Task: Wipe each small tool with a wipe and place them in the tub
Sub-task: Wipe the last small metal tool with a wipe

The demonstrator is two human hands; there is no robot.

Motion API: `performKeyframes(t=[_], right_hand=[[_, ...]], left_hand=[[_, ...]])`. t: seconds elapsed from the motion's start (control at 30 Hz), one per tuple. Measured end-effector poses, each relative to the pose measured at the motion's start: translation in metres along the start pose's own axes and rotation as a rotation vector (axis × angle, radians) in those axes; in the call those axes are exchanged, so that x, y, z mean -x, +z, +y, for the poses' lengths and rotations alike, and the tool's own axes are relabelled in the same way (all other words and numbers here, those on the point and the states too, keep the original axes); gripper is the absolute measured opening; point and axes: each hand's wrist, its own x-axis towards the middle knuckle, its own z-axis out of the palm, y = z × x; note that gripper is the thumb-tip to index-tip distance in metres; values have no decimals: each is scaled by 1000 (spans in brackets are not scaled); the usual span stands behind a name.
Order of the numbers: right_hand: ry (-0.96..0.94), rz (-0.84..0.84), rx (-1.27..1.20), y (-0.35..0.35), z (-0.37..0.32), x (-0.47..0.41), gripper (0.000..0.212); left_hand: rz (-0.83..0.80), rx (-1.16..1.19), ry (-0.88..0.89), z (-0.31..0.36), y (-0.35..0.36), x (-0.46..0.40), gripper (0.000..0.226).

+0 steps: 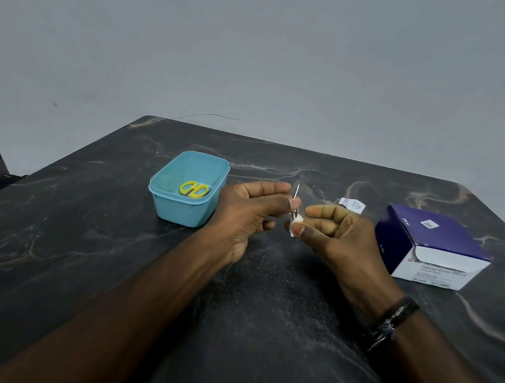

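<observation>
A thin metal tool [297, 192] stands almost upright above the table's middle, pinched between the thumb and forefinger of my left hand [247, 214]. My right hand [338, 237] pinches a small white wipe [297, 224] around the tool's lower part. The light blue tub [180, 208] sits just left of my left hand, and yellow-handled scissors [194, 189] lie inside it.
A purple and white box of alcohol swabs [433, 248] stands at the right of the dark marble table [81, 250]. A torn white wipe packet [352, 204] lies behind my right hand. A grey wall rises past the table's far edge.
</observation>
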Motion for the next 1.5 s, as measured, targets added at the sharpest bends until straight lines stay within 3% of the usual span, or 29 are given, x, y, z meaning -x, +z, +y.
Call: performKeyframes(t=[0.4, 0.9, 1.0, 1.1, 1.33, 1.5], right_hand=[[-90, 80, 73, -1, 1, 1, 30], [-42, 23, 169, 1, 5, 0, 25], [-53, 38, 165, 0, 5, 0, 22], [-40, 32, 87, -3, 0, 0, 18], [-15, 76, -43, -5, -1, -4, 20], [-56, 157, -47, -8, -3, -4, 19]], left_hand=[[1, -32, 1, -6, 7, 3, 31], [-8, 74, 68, -6, 3, 0, 22], [-38, 46, 121, -5, 3, -1, 32], [-68, 116, 67, -2, -2, -5, 42], [-100, 231, 20, -2, -4, -9, 17], [13, -32, 219, -4, -2, -5, 12]])
